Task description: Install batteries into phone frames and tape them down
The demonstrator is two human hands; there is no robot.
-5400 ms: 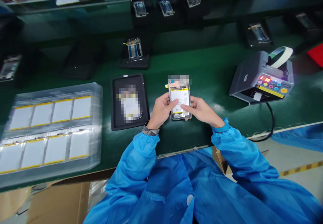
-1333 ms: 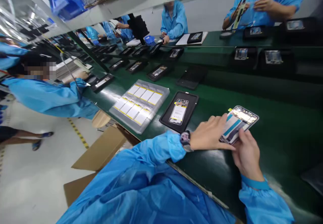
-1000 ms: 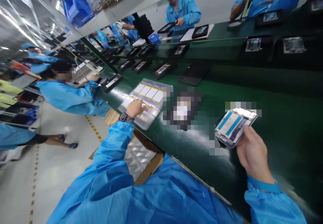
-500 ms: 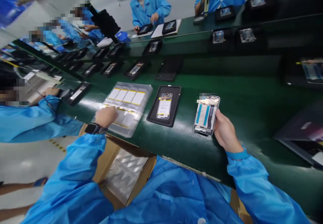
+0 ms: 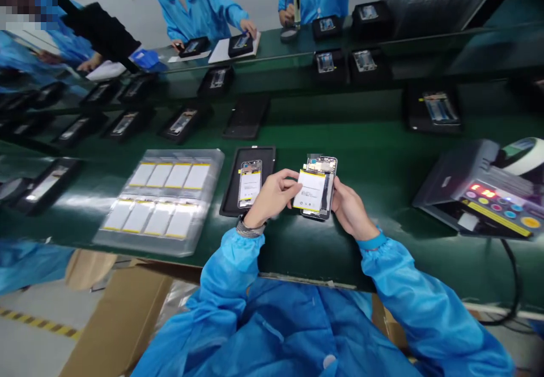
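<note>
My right hand (image 5: 352, 209) grips an opened phone (image 5: 326, 195) by its right edge, with bare circuitry showing at the top. A white battery with yellow ends (image 5: 310, 191) is pinched at its left edge by my left hand (image 5: 276, 195). The battery lies over the phone's left part, slightly tilted; whether it touches the frame I cannot tell. Just left of my hands, a black tray (image 5: 229, 195) holds another opened phone (image 5: 250, 185) with a white battery in it. Farther left lies a clear plastic tray (image 5: 212, 178) bearing several batteries in two rows.
A grey tape dispenser (image 5: 442, 187) with a lit red display stands at the right, its cable hanging down. Black trays (image 5: 182, 123) with opened phones line the belt behind. A cardboard box (image 5: 114, 309) sits below the table edge. Co-workers in blue stand across the line.
My left hand has come from the plastic tray to the phone, bringing a battery. The phone in my right hand is now partly covered by it. The view has swung right.
</note>
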